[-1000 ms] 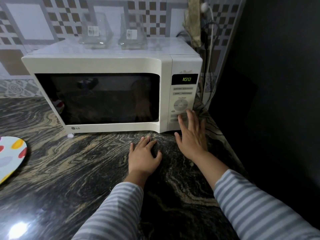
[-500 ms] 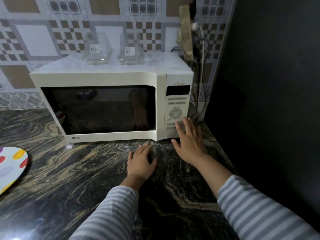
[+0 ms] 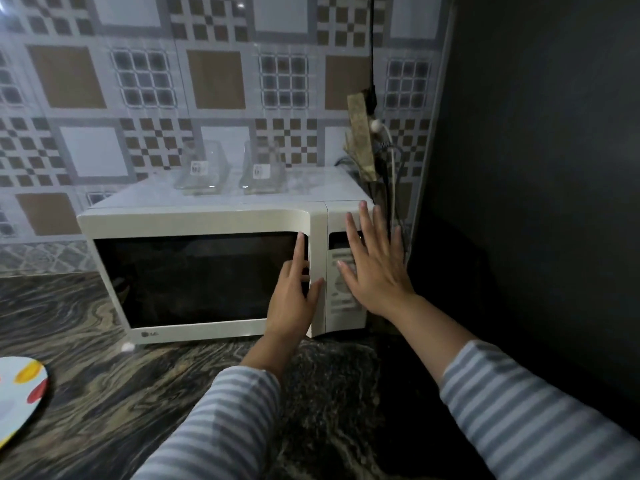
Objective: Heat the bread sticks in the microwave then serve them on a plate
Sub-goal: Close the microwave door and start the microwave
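Head view: left hand (image 3: 294, 299) is lying flat with straight fingers on the right edge of the microwave (image 3: 207, 220) door, holding nothing; right hand (image 3: 375, 268) is spreading wide over the control panel (image 3: 341, 306), palm just off or on the keys, can't tell contact. Door is sitting shut, window dark, so the bread sticks aren't visible; probably inside, can't confirm. Plate (image 3: 19, 400) is waiting at 8 o'clock of the oven, partly cut off by the frame edge. Risks: the splayed right palm is covering several keys at once, so a stray press could be changing time or stopping the cycle; pulling the door with the left could be dragging the light oven across the slick granite counter (image 3: 121, 393); two glass containers (image 3: 202, 171) on top could be sliding if the body jolts. Room: dark wall (image 3: 536, 202) and hanging cables (image 3: 393, 174) are crowding the 3 o'clock side, little elbow space there; counter at 6 to 9 o'clock is giving open swing for a left-hinged door.
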